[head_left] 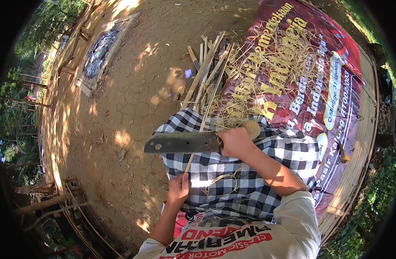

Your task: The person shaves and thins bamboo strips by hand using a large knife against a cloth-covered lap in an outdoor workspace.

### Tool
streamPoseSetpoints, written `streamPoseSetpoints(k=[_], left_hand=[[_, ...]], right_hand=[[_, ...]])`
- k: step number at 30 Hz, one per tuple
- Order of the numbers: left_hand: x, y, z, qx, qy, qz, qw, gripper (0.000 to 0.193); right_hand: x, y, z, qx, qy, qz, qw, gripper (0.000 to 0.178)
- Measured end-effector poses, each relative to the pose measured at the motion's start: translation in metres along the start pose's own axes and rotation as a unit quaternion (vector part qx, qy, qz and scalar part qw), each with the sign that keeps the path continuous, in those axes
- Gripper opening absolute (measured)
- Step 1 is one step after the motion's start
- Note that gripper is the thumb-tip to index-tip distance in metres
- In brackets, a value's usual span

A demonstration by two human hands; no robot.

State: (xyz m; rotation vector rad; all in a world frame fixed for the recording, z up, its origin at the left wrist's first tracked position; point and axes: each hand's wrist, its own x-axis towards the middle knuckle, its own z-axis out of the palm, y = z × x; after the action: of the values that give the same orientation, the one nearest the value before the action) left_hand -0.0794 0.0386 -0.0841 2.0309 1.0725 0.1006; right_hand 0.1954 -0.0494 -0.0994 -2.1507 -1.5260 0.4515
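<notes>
The thin strip (pixel 189 163) slants across the checked cloth (pixel 284 149) on the lap, passing under the broad knife (pixel 180 143); whether the two touch, I can't tell. The left hand (pixel 178 189) has its fingers clamped on the strip's near end, below the blade (close enough that they deserve care). The right hand (pixel 236 141) has its fingers wrapped round the knife's handle. For clean shaving, a shallow blade angle, light pressure and an even pull should serve best; a steep edge could bite in and snap it. Pale shavings (pixel 288 56) lie beyond the cloth.
</notes>
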Motion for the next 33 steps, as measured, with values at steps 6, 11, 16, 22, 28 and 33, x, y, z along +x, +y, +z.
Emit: streamPoseSetpoints(k=[6, 11, 16, 22, 28, 33], left_hand=[[0.0, -0.001, 0.003, 0.01, 0.008, 0.006, 1.0, 0.04], [-0.001, 0.002, 0.0, 0.021, 0.002, -0.03, 0.999, 0.04], [-0.003, 0.011, 0.001, 0.062, 0.021, -0.029, 0.997, 0.038], [0.0, 0.006, 0.004, 0.061, 0.023, -0.01, 0.998, 0.041], [-0.001, 0.007, 0.002, 0.082, 0.006, -0.023, 0.996, 0.038], [-0.002, 0.013, 0.001, 0.086, 0.014, -0.001, 0.996, 0.037]], right_hand=[[0.007, 0.061, -0.023, 0.014, 0.05, 0.209, 0.976, 0.023], [0.001, 0.004, -0.006, 0.034, -0.031, 0.053, 0.998, 0.022], [0.014, 0.023, -0.01, 0.03, -0.036, 0.081, 0.996, 0.023], [0.01, 0.051, -0.031, 0.045, 0.006, 0.194, 0.98, 0.024], [0.01, 0.001, -0.005, 0.073, -0.056, 0.034, 0.995, 0.02], [0.023, 0.054, -0.02, 0.038, 0.002, 0.171, 0.985, 0.023]])
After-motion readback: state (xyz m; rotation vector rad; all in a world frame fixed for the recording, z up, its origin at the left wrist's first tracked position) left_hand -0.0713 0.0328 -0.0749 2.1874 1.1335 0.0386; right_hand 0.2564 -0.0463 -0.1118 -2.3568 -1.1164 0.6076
